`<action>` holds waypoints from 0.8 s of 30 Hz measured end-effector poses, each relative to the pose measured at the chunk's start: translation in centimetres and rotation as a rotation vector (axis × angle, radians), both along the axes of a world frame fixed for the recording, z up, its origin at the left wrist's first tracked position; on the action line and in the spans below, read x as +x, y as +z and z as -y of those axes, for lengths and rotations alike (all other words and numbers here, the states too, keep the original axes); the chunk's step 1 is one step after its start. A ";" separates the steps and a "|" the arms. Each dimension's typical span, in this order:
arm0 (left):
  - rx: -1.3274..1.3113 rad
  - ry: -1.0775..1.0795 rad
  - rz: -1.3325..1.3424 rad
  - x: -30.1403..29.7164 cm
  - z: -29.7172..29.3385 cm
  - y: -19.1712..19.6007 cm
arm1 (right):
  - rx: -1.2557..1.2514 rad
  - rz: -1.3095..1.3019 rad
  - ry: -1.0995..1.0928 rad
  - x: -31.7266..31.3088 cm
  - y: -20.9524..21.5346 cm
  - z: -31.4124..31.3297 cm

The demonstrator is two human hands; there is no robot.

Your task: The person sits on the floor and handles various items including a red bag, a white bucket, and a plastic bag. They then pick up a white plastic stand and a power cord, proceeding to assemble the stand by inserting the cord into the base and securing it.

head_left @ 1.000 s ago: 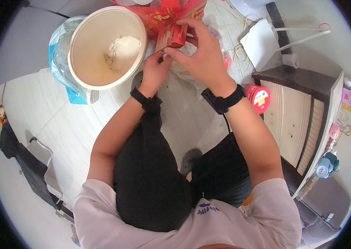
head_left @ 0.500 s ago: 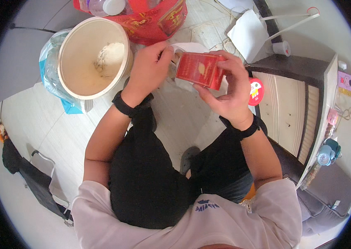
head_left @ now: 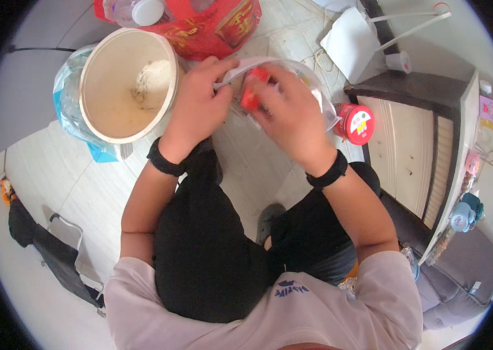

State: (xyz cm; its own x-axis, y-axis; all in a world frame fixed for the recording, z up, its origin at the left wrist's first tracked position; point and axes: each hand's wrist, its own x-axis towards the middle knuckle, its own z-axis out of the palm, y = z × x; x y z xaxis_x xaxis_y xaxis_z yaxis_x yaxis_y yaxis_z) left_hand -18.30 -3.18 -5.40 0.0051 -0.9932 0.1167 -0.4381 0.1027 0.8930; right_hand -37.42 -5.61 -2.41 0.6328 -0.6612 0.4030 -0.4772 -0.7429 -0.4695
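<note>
My left hand [head_left: 199, 108] is closed, its thumb and finger pinching the near-left edge of a whitish, see-through plastic bag [head_left: 323, 99]. The bag's mouth is spread, and what lies inside is mostly hidden. Over that mouth, my right hand [head_left: 296, 116] grips a small red box [head_left: 252, 96], blurred by motion and largely covered by the fingers. A cream bucket [head_left: 86, 96] with a little pale powder or residue on its inner wall stands left of my left hand.
A red carrier bag [head_left: 211, 32] holding a clear bottle [head_left: 147, 11] stands behind the bucket. Beside the plastic bag is a red tub [head_left: 358, 125] with a printed lid. A dark-edged cabinet [head_left: 404, 157] rises at right; loose cables [head_left: 322, 61] and a white board-like piece [head_left: 348, 44] lie beyond.
My right hand has moved left and down with the red box, from in front of the bag to over its mouth. The bag's rim now shows spread wider.
</note>
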 end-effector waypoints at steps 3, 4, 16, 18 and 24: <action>-0.064 -0.039 0.003 0.0 0.0 -0.5 | -0.084 -0.149 -0.019 1.3 -1.4 -0.4; -0.073 -0.033 0.041 0.1 0.0 -0.4 | -0.056 -0.219 -0.029 1.6 -1.8 -0.3; 0.376 0.224 -0.239 1.1 -0.5 1.3 | -0.023 -0.502 0.090 2.9 0.4 -0.3; 0.285 0.264 -0.238 1.5 -0.9 0.6 | -0.002 -0.434 0.126 3.1 0.0 0.0; 0.308 0.463 -0.496 3.1 -2.7 0.2 | -0.151 -0.086 0.188 3.5 1.0 -0.1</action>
State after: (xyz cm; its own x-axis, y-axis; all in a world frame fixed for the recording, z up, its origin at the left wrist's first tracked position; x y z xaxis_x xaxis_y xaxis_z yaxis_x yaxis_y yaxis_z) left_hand -15.17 -0.51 -5.21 0.4107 -0.8639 -0.2916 0.0860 -0.2817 0.9556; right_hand -33.91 -5.53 -1.36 0.7750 -0.4653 0.4276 -0.3578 -0.8808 -0.3100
